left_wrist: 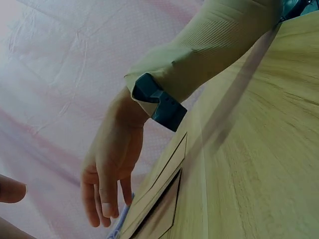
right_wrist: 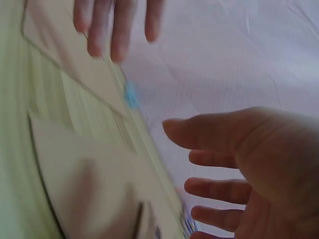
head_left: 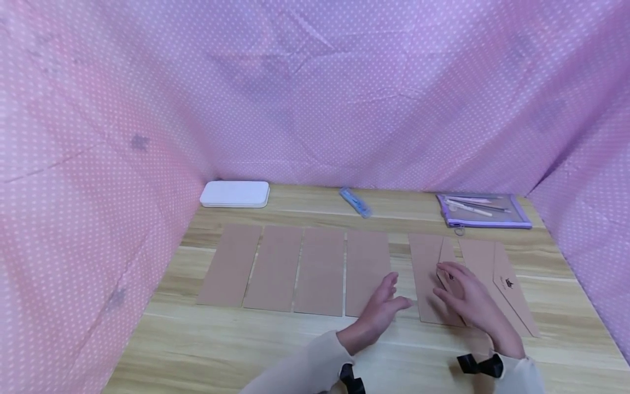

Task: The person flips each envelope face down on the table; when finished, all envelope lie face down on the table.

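My left hand [head_left: 376, 309] is over the lower right corner of a plain brown envelope [head_left: 368, 268], with its fingers loosely extended and nothing held. My right hand [head_left: 465, 295] is above a brown envelope with its flap side up [head_left: 425, 279], thumb and fingers spread apart. In the right wrist view, the right hand [right_wrist: 259, 169] hovers over the envelope [right_wrist: 89, 174], which carries its shadow. The left hand's fingers [right_wrist: 119, 35] show at the top there. The left wrist view shows the right hand [left_wrist: 114, 154] hanging with relaxed fingers, and a left fingertip [left_wrist: 12, 190] at the edge.
More plain envelopes [head_left: 273, 268] lie in a row to the left. Far right lies another flap-up envelope [head_left: 509, 290] with a crown print. Along the back are a white case [head_left: 235, 194], a small blue packaged item [head_left: 355, 202] and a purple-edged mesh pouch [head_left: 484, 223] of pens.
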Available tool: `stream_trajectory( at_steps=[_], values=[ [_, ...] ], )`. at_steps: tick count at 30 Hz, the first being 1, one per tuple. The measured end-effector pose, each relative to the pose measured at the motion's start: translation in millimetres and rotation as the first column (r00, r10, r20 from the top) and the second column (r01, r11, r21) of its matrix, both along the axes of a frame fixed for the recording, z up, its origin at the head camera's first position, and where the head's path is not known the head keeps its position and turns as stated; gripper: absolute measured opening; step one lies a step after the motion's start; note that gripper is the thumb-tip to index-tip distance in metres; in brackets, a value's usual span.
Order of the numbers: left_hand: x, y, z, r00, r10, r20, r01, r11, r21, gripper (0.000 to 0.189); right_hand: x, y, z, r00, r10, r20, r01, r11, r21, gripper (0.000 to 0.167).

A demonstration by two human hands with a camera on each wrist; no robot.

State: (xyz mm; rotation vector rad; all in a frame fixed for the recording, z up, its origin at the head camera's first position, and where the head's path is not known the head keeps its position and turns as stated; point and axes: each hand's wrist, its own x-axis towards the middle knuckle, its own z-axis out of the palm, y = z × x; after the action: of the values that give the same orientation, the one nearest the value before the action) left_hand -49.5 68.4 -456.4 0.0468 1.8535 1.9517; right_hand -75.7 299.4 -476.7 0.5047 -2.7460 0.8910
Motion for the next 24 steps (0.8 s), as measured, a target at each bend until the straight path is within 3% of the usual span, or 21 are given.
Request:
stream_trajectory(
  at_steps=[5,13,24],
  values=[
    [-4.4,15.0,-4.5,1.000,0.023,0.001,-0.023,1.000,-0.014,0.075,-5.3,23.3,-7.8,1.000,0.016,0.015,-0.016,1.000,-0.024,0.057],
    [-12.0,34.6,-16.3,0.999,0.048,0.005,-0.048,0.998,-0.034,0.073,-4.4,46.0,-14.7,0.984,-0.029,0.178,0.038,0.998,-0.049,0.062],
    [-18.4,51.8,-20.7,0.998,0.061,0.022,-0.060,0.997,-0.052,0.072,-5.0,57.3,-27.9,0.977,-0.017,0.211,0.021,1.000,-0.017,0.066]
  ],
)
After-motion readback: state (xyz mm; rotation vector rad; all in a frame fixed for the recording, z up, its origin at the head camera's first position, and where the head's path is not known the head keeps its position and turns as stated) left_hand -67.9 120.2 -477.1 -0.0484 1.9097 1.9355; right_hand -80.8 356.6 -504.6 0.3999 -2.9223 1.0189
